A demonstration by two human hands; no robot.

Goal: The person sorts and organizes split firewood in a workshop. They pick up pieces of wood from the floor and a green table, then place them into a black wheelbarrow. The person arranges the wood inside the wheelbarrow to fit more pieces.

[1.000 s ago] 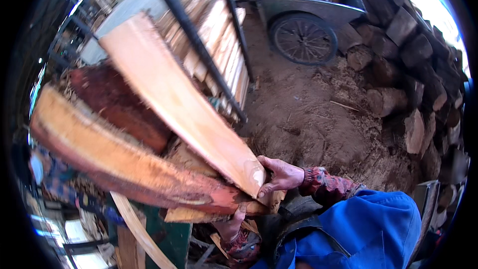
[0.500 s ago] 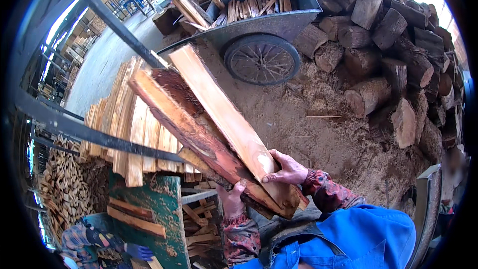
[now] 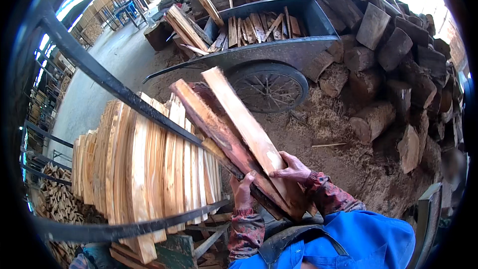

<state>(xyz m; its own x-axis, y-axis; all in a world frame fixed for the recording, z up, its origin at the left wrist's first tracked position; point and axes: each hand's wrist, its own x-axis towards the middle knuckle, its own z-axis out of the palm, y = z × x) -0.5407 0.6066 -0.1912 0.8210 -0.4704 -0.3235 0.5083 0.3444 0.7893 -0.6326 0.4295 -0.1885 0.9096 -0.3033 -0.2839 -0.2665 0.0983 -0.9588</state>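
Note:
Both my hands are closed on a small bundle of rough boards, held in front of me and slanting up and to the left. My right hand (image 3: pixel 294 169) grips the lower end of a pale sawn board (image 3: pixel 245 125), with its thumb lying on the face. Beside it, my left hand (image 3: pixel 243 189) clasps the lower part of reddish, bark-edged boards (image 3: pixel 219 128), thumb on top. The far ends of the pale and reddish boards spread apart, and darker bark shows between them. My fingers underneath are hidden.
A stack of upright pale boards (image 3: pixel 149 164) stands at the left behind dark metal bars (image 3: pixel 119 89). Ahead is a metal cart (image 3: pixel 264 52) with a spoked wheel, loaded with short wood pieces. Piled logs (image 3: pixel 373 122) fill the right. Sawdust covers the ground (image 3: pixel 343 169).
The view has shifted, so the cart sits lower and more of the board stack shows. The held boards have turned slightly more upright. A co-worker's gloved hand at lower left has left view.

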